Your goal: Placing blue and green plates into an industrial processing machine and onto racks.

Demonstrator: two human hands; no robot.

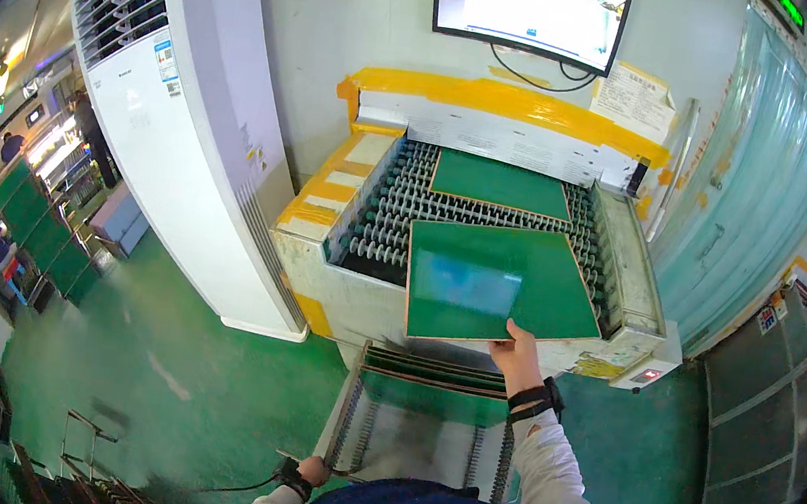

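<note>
A glossy green panel (490, 288) with thin brown edges tilts over the near end of a roller conveyor (374, 245). My right hand (515, 354) pinches it by the near edge, right of the middle, with the thumb on top. Farther in, a second green panel (501, 183) lies flat on the rollers. Below the machine stands a slotted rack (339, 431) with toothed sides, holding several panels upright at its far end. My left hand (313, 471) is closed on the rack's near left side; its fingers are partly hidden.
A tall white air conditioner (186, 135) stands left of the conveyor. A monitor (534, 11) hangs on the wall above. Clear plastic strips (759, 185) cover a doorway at the right, near a grey panelled board (752, 446). Metal frames (87, 450) sit at lower left; people work in the distance.
</note>
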